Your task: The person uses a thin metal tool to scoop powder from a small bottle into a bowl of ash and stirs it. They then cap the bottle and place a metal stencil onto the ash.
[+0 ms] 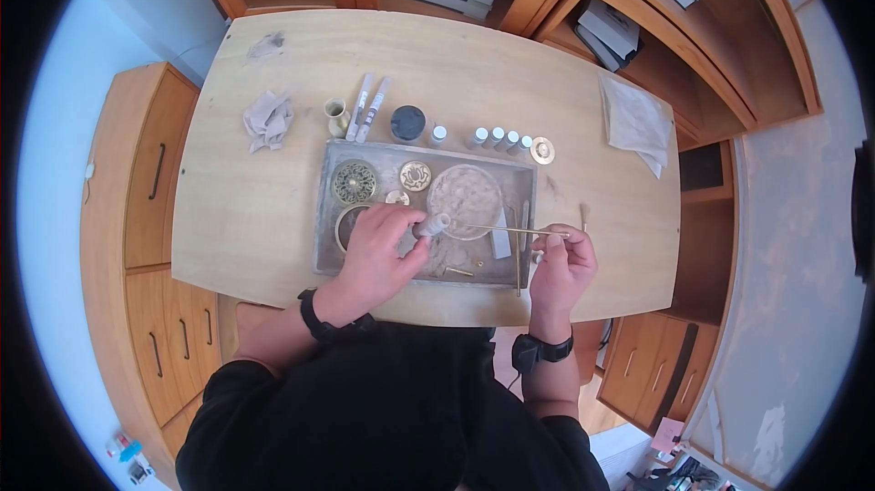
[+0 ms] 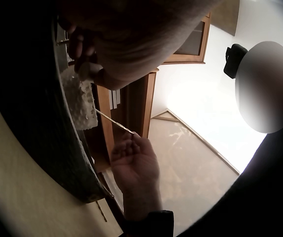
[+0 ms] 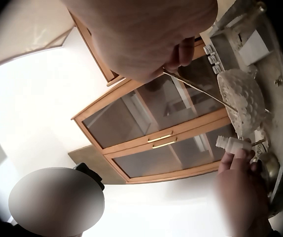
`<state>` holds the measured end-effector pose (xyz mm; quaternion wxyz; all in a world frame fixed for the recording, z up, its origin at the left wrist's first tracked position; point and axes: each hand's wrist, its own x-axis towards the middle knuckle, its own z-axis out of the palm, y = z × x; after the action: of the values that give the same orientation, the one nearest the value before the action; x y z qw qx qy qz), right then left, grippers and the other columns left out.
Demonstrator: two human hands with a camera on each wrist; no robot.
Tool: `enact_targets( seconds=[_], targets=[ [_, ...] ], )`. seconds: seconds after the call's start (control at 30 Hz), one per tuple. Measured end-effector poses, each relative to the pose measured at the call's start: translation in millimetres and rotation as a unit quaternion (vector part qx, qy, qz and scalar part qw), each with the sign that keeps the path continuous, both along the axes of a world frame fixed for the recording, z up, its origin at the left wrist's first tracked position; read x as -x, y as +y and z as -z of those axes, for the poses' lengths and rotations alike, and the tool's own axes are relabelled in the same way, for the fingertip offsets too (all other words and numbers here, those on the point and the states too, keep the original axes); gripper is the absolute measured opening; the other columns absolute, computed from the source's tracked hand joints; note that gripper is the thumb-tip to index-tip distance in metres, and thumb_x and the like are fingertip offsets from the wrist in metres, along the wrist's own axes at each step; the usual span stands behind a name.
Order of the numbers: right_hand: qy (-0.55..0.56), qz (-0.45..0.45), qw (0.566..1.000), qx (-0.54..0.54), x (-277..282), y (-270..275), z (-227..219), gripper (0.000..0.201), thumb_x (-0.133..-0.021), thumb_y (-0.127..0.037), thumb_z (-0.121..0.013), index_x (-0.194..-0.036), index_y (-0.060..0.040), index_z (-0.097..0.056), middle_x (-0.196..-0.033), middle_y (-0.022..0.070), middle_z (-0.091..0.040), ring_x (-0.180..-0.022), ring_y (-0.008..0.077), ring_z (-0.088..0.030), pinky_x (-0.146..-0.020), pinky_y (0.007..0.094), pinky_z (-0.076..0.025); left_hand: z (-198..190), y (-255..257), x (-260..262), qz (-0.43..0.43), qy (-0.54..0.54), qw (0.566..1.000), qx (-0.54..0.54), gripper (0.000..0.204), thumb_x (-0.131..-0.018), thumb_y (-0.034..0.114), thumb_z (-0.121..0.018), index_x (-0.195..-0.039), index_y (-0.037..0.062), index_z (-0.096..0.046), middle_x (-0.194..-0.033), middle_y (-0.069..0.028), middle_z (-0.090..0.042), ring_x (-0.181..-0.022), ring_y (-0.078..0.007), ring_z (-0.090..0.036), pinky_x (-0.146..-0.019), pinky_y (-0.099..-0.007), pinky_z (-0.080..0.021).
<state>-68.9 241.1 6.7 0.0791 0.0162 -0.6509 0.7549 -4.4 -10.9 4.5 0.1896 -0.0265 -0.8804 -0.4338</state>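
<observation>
My left hand (image 1: 378, 249) pinches a small clear vial (image 1: 433, 225) between thumb and fingers, tilted, its threaded mouth uncapped and toward the white bowl. In the right hand (image 1: 563, 272), thumb and fingers grip the end of a thin brass rod (image 1: 519, 231). Its far end reaches over the bowl (image 1: 498, 188), close to the vial's mouth. Greyish powder (image 1: 463, 197) fills the bowl, whose outside is bumpy in the right wrist view. Under the left hand, a round brass container (image 1: 341, 234) is partly hidden.
A grey tray (image 1: 383, 154) holds the bowl, a pierced brass lid (image 1: 354, 181), a patterned brass disc (image 1: 416, 175), a white card (image 1: 500, 237) and slim tools. Behind it stand several capped vials (image 1: 498, 134), a dark jar (image 1: 407, 124) and a brass vase (image 1: 336, 113). Crumpled tissue (image 1: 268, 121) lies left.
</observation>
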Motion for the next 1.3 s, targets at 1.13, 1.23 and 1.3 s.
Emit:
enact_targets(
  seconds=[1.13,1.23,1.3],
  targets=[
    [0.147,-0.060,0.987,-0.033,-10.7,-2.0,-36.0,0.008,-0.099,0.002,-0.065,-0.107,0.0017,-0.062,-0.101,0.0152,-0.067,-0.087,0.0164,-0.068,-0.079,0.0277,-0.056,-0.8,0.9,0.3,0.025,-0.005,1.000,0.001,0.030,-0.079,0.004,-0.077,-0.108,0.0044,-0.069,-0.102,-0.0123,-0.070,-0.097,-0.0343,-0.066,-0.087,-0.0437,-0.050],
    [0.153,-0.029,0.987,0.028,-6.3,-2.4,-29.4,0.008,-0.099,0.002,-0.065,-0.107,0.0020,-0.063,-0.099,0.0138,-0.069,-0.086,0.0157,-0.068,-0.078,0.0269,-0.055,-1.9,0.1,0.0,0.024,-0.009,1.000,0.001,0.029,-0.079,0.004,-0.077,-0.107,0.0043,-0.069,-0.102,-0.0125,-0.070,-0.097,-0.0345,-0.066,-0.087,-0.0438,-0.050],
    [0.075,0.001,0.997,0.013,-3.8,-2.4,-26.0,0.006,-0.099,0.000,-0.065,-0.105,0.0021,-0.064,-0.097,0.0132,-0.068,-0.078,0.0162,-0.066,-0.077,0.0285,-0.055,-2.3,-0.5,-0.4,0.018,-0.010,1.000,0.000,0.029,-0.079,0.004,-0.077,-0.107,0.0043,-0.069,-0.102,-0.0126,-0.070,-0.097,-0.0346,-0.066,-0.087,-0.0438,-0.050]
  ],
)
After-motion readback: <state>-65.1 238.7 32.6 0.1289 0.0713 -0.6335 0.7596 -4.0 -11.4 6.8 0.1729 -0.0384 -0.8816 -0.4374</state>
